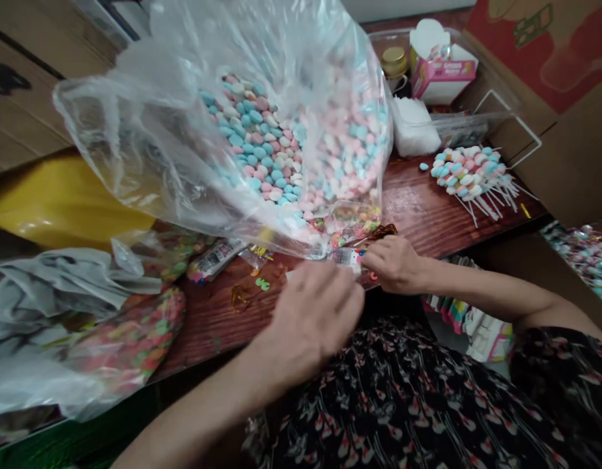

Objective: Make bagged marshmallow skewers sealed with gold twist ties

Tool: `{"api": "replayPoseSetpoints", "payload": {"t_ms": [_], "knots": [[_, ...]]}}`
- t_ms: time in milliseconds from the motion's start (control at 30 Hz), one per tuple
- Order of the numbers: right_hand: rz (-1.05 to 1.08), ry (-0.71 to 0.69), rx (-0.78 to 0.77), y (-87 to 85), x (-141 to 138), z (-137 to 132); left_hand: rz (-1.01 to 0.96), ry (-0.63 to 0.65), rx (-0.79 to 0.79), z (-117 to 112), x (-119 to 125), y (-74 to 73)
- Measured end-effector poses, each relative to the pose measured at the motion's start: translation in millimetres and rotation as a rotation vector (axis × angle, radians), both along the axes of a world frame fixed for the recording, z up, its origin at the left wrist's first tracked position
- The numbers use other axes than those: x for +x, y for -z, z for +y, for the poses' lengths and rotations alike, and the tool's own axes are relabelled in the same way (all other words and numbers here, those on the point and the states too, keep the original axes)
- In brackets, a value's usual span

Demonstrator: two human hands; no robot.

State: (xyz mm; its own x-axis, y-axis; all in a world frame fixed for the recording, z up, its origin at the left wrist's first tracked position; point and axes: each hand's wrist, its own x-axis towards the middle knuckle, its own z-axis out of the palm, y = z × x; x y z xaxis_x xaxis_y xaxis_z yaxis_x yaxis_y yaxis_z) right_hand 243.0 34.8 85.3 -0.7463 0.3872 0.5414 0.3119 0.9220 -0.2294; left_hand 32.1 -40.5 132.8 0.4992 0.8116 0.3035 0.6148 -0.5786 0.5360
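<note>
A big clear plastic bag (193, 130) full of pink, blue and white marshmallow sweets leans over the dark wooden table (418, 208). My left hand (313, 312) and my right hand (393, 264) meet at the table's near edge, just under the bag. Both have their fingers curled round a small clear printed wrapper (347, 257) stretched between them. A green sweet (262, 284) and a gold twist tie (240, 296) lie just left of my left hand.
A pile of marshmallow sticks (470, 172) lies at the right. Behind it are a pink-and-white box (440, 68), a gold-lidded jar (395, 62) and a cardboard box (565, 130). Bags of coloured candy (129, 339), grey cloth (51, 280) and a yellow object (61, 202) crowd the left.
</note>
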Motion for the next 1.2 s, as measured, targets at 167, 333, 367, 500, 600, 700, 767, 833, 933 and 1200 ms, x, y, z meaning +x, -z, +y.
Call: {"api": "replayPoseSetpoints", "payload": {"t_ms": [167, 333, 367, 500, 600, 700, 767, 833, 933, 1200], "knots": [[0.373, 0.030, -0.856, -11.8, -21.7, -13.9, -0.147, -0.003, -0.272, 5.3, 10.9, 47.2], [0.310, -0.085, -1.004, 10.2, -52.1, -38.2, -0.719, -0.340, -0.378, 21.0, -13.6, 61.4], [0.297, -0.020, -0.826, 17.1, -57.4, -37.3, -0.774, -0.379, -0.380, 17.0, -16.0, 59.2], [0.212, 0.114, -0.097, 39.3, -77.0, -33.7, -0.999, -0.464, -0.825, -12.0, -24.0, 49.5], [0.221, 0.075, 0.127, 47.8, -90.6, -40.3, -1.081, -0.576, -1.102, -33.6, -34.8, 45.4], [0.213, 0.042, 0.167, 48.5, -98.7, -44.2, -1.157, -0.621, -1.152, -49.2, -42.9, 43.7], [0.165, 0.004, 0.136, 45.6, -101.8, -41.5, -1.151, -0.648, -1.160, -55.6, -45.5, 45.1], [0.127, -0.037, 0.056, 42.1, -104.6, -36.7, -1.075, -0.677, -1.111, -58.1, -47.5, 49.0], [0.116, -0.064, -0.266, 40.0, -106.7, -32.9, -0.786, -0.617, -0.844, -56.2, -50.8, 56.9], [0.149, 0.110, -0.681, 50.7, -31.8, -50.7, -0.036, -0.285, -0.423, -76.6, -69.2, 44.6]]}}
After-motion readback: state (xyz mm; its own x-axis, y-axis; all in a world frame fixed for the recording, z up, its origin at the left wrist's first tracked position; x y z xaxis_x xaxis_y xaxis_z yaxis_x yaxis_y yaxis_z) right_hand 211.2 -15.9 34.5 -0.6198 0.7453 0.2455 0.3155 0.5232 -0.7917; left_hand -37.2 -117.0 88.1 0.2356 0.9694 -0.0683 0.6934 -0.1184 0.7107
